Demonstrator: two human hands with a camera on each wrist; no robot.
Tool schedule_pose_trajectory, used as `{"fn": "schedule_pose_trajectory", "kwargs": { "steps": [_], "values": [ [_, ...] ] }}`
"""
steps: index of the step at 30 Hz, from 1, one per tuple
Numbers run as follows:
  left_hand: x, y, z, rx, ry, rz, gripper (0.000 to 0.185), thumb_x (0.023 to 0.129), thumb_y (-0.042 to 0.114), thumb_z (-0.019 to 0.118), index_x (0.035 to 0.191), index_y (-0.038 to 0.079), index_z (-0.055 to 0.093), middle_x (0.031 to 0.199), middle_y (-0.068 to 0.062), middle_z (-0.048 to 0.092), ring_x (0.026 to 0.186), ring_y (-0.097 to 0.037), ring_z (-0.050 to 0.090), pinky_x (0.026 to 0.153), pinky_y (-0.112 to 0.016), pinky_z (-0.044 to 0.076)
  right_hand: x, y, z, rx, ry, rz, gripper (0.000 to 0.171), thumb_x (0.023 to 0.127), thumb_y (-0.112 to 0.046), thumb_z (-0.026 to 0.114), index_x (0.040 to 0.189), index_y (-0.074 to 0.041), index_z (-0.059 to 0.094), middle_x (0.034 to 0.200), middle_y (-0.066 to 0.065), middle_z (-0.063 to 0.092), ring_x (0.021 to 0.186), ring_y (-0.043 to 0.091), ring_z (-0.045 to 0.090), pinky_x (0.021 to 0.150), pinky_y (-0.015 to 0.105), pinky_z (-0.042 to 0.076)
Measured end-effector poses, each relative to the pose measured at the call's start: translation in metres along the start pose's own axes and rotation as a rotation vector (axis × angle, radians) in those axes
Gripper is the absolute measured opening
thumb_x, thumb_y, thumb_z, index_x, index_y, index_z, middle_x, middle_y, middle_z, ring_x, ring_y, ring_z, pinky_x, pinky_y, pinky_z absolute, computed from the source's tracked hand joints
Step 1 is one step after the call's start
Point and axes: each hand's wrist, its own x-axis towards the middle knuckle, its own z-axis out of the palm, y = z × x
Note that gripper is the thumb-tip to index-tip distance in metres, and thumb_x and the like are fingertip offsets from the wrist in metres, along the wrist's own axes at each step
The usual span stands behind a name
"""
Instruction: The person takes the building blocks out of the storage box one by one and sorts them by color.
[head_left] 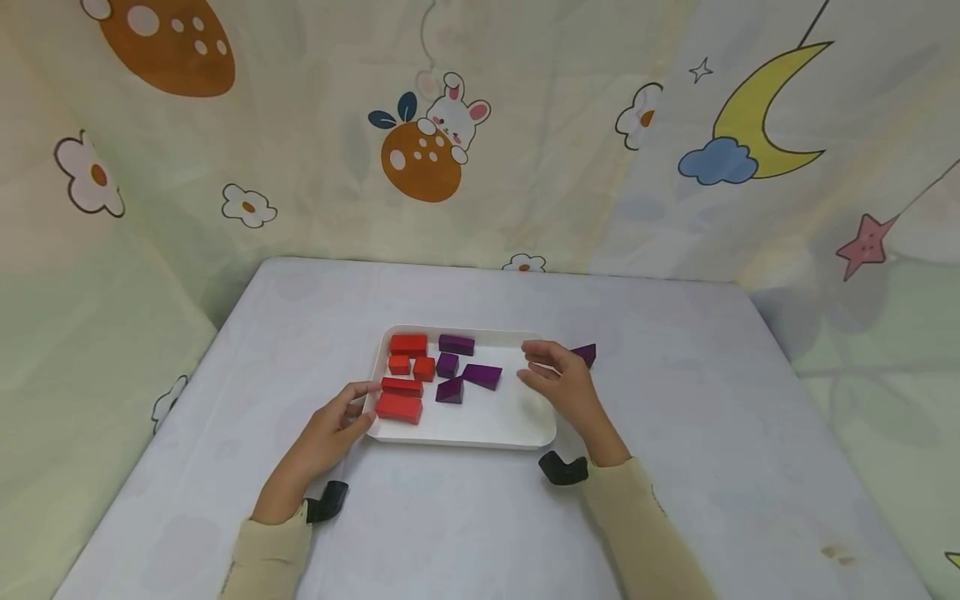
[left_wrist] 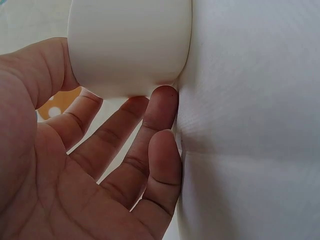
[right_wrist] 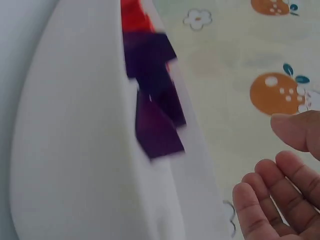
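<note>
Nearest you, your left hand [head_left: 330, 425] rests on the table [head_left: 675, 433] with fingers [left_wrist: 155, 107] loosely spread, their tips touching the near-left corner of the white tray [head_left: 480, 429] without gripping it. Further out, your right hand [head_left: 558, 379] hovers over the tray's right edge, fingers relaxed and half curled, holding nothing. A purple block [head_left: 586, 353] lies on the table just beyond those fingertips, outside the tray. Inside the tray, red blocks [head_left: 401, 407] sit left and purple blocks [head_left: 482, 375] at the middle.
</note>
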Motion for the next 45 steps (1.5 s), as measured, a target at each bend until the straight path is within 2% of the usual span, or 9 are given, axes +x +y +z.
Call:
{"fn": "schedule_pose_trajectory", "kwargs": {
  "steps": [7, 14, 21, 26, 30, 35, 40, 42, 45],
  "values": [
    [0.001, -0.001, 0.0, 0.0, -0.003, 0.001, 0.048, 0.107, 0.012, 0.063, 0.154, 0.013, 0.053, 0.151, -0.027, 0.058, 0.121, -0.04, 0.066, 0.093, -0.047, 0.061, 0.004, 0.001, 0.036, 0.04, -0.026, 0.116, 0.047, 0.094, 0.003, 0.079, 0.138, 0.008, 0.064, 0.141, 0.025, 0.065, 0.134, 0.039, 0.061, 0.111, 0.038, 0.052],
    [0.001, 0.0, 0.001, 0.002, -0.004, -0.004, 0.048, 0.107, 0.013, 0.063, 0.154, 0.013, 0.052, 0.151, -0.026, 0.057, 0.122, -0.041, 0.065, 0.094, -0.048, 0.061, 0.01, 0.01, 0.05, -0.033, 0.018, 0.205, 0.051, 0.091, 0.003, 0.083, 0.139, 0.006, 0.065, 0.141, 0.025, 0.067, 0.134, 0.04, 0.064, 0.11, 0.042, 0.053],
    [0.002, 0.001, 0.0, 0.004, -0.005, -0.013, 0.048, 0.107, 0.013, 0.062, 0.154, 0.013, 0.052, 0.148, -0.025, 0.06, 0.119, -0.039, 0.065, 0.093, -0.046, 0.061, 0.015, 0.018, 0.055, -0.145, 0.042, 0.165, 0.04, 0.088, 0.003, 0.085, 0.126, 0.004, 0.072, 0.125, 0.022, 0.073, 0.118, 0.036, 0.072, 0.104, 0.042, 0.058],
    [0.001, 0.001, 0.0, 0.004, -0.004, -0.012, 0.048, 0.107, 0.013, 0.063, 0.154, 0.013, 0.052, 0.147, -0.025, 0.06, 0.119, -0.038, 0.066, 0.092, -0.044, 0.061, 0.01, 0.014, 0.054, -0.143, 0.056, 0.144, 0.034, 0.09, 0.001, 0.085, 0.122, 0.002, 0.074, 0.121, 0.02, 0.075, 0.112, 0.034, 0.075, 0.1, 0.041, 0.059],
    [0.001, 0.0, 0.001, -0.001, -0.003, -0.005, 0.048, 0.107, 0.012, 0.063, 0.154, 0.013, 0.052, 0.148, -0.025, 0.06, 0.12, -0.038, 0.065, 0.092, -0.044, 0.061, 0.002, 0.004, 0.045, -0.051, 0.055, 0.109, 0.037, 0.091, 0.004, 0.083, 0.126, 0.005, 0.072, 0.127, 0.022, 0.072, 0.118, 0.038, 0.072, 0.102, 0.041, 0.058],
    [0.0, 0.0, 0.001, -0.009, -0.006, -0.009, 0.049, 0.107, 0.012, 0.064, 0.155, 0.013, 0.052, 0.149, -0.025, 0.06, 0.122, -0.039, 0.065, 0.095, -0.047, 0.061, -0.004, 0.001, 0.018, 0.042, 0.03, 0.049, 0.041, 0.093, 0.008, 0.079, 0.131, 0.011, 0.067, 0.133, 0.026, 0.067, 0.127, 0.041, 0.065, 0.106, 0.034, 0.055],
    [0.0, 0.001, 0.001, -0.009, -0.005, -0.018, 0.049, 0.107, 0.013, 0.064, 0.154, 0.014, 0.053, 0.15, -0.025, 0.06, 0.123, -0.039, 0.065, 0.095, -0.048, 0.061, -0.008, 0.005, -0.021, 0.033, -0.009, 0.003, 0.042, 0.096, 0.007, 0.077, 0.136, 0.013, 0.064, 0.139, 0.028, 0.064, 0.131, 0.041, 0.061, 0.105, 0.022, 0.052],
    [0.0, 0.001, 0.001, -0.005, -0.004, -0.017, 0.049, 0.107, 0.013, 0.064, 0.154, 0.014, 0.052, 0.151, -0.025, 0.059, 0.124, -0.04, 0.065, 0.095, -0.048, 0.061, -0.009, 0.008, -0.036, 0.013, -0.008, -0.025, 0.042, 0.096, 0.006, 0.076, 0.136, 0.013, 0.064, 0.14, 0.029, 0.064, 0.129, 0.036, 0.063, 0.104, 0.019, 0.052],
    [0.0, 0.001, 0.001, -0.002, -0.003, -0.014, 0.049, 0.107, 0.014, 0.064, 0.155, 0.014, 0.053, 0.152, -0.025, 0.058, 0.124, -0.04, 0.065, 0.095, -0.048, 0.061, -0.013, 0.014, -0.058, 0.006, 0.012, -0.055, 0.041, 0.097, 0.007, 0.075, 0.135, 0.015, 0.064, 0.138, 0.032, 0.064, 0.122, 0.017, 0.065, 0.101, 0.015, 0.051]
  ]
}}
